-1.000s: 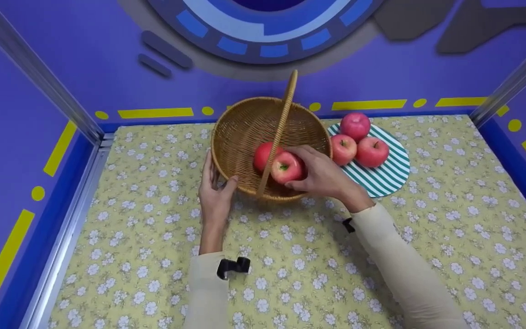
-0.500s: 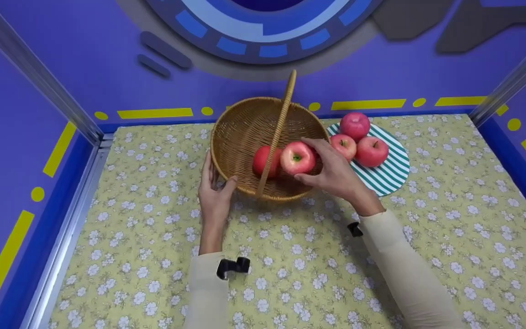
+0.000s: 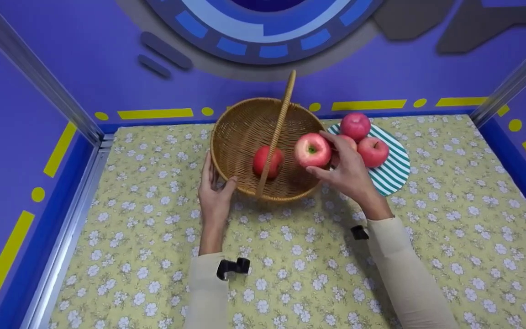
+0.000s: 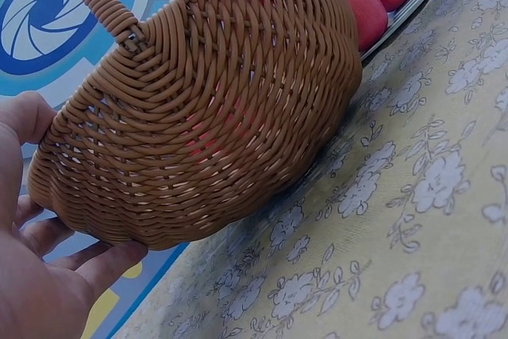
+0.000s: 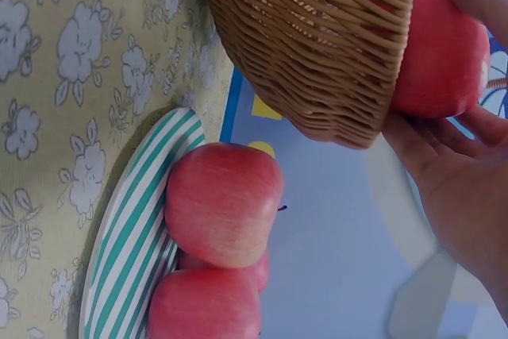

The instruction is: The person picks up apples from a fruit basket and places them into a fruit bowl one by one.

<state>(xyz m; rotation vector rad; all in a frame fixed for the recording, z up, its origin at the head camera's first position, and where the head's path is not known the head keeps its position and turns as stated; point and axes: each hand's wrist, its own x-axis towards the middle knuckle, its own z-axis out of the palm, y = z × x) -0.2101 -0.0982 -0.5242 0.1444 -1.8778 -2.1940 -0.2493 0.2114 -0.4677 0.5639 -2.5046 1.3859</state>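
At right, three apples crowd a striped plate; your right grip clamps a round apple, your left grip the woven basket, its arched handle crossing another apple.

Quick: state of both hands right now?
Left hand: holding the basket at its side, thumb at the rim.
Right hand: holding an apple.
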